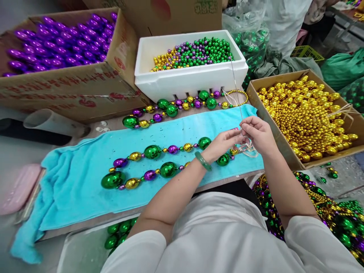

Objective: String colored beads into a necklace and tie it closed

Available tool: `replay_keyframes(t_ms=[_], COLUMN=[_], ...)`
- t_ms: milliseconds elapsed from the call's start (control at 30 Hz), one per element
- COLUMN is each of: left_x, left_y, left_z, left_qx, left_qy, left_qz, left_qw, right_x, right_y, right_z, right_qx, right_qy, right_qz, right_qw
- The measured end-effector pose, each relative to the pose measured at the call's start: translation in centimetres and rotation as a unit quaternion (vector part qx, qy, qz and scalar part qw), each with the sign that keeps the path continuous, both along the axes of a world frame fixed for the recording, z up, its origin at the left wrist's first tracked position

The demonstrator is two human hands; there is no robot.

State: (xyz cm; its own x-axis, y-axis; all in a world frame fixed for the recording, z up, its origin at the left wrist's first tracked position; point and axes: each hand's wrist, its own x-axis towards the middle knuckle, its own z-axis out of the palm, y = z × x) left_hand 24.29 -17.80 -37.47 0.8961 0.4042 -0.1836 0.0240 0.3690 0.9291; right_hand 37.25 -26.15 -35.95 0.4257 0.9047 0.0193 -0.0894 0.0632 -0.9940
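My right hand [257, 134] pinches a long thin needle-like wire [235, 81], which slants up past the white foam box. Close against it is my left hand [224, 142], a green bangle on its wrist, fingers pressed together. What those fingers hold is too small to make out. Pale loose string ends [250, 149] lie just below both hands. On the turquoise towel [85, 204] a strand of large green, purple and gold beads [152, 151] forms a long loop, partly hidden by my left forearm. Behind the towel lies a second bead strand [171, 110].
A carton of purple beads [122, 49] stands at the back left. The white foam box [190, 81] holds small mixed beads. Gold bead strands fill a carton [280, 136] at right. More strands [321, 201] are heaped below it. A translucent tube [54, 123] lies at left.
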Motion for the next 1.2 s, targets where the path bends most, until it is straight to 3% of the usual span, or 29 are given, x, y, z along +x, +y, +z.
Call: replay_keyframes(t_ms=[133,233,367,467,567,633,700,833,1067,1200], left_x=[-1.2,-2.4,-4.2,-5.6,-6.9,-7.8,-8.5,-10.2,-14.8,-17.8], left_y=[-0.7,-0.7,-0.2,0.3,0.9,1.2,1.3,1.3,1.8,2.6], left_z=[-0.9,-0.6,0.1,0.5,0.9,1.2,1.6,3.1,6.6,7.5], left_qx=[0.02,0.045,0.042,0.047,0.055,0.054,0.051,0.061,0.153,0.179], left_qy=[0.033,0.069,0.094,0.095,0.1,0.1,0.09,0.052,-0.021,-0.045], left_qz=[0.036,0.077,0.129,0.152,0.174,0.192,0.212,0.27,0.38,0.437], left_qw=[0.999,0.994,0.986,0.983,0.978,0.975,0.972,0.96,0.912,0.88], right_x=[0.4,2.0,5.4,7.3,7.7,7.2,6.3,3.7,0.9,0.6], right_y=[-0.1,0.4,1.5,1.7,1.4,1.2,1.3,2.0,3.0,3.1], right_z=[1.7,1.6,-1.6,-4.5,-6.2,-6.5,-6.3,-6.0,-6.4,-6.7], right_qx=[0.011,0.013,-0.052,-0.204,-0.316,-0.333,-0.303,-0.224,-0.261,-0.255], right_qy=[-0.034,-0.057,-0.131,-0.305,-0.437,-0.488,-0.521,-0.531,-0.619,-0.639], right_qz=[-0.02,-0.065,-0.189,-0.225,-0.181,-0.152,-0.107,0.056,0.139,0.14], right_qw=[0.999,0.996,0.972,0.902,0.823,0.792,0.791,0.815,0.727,0.712])
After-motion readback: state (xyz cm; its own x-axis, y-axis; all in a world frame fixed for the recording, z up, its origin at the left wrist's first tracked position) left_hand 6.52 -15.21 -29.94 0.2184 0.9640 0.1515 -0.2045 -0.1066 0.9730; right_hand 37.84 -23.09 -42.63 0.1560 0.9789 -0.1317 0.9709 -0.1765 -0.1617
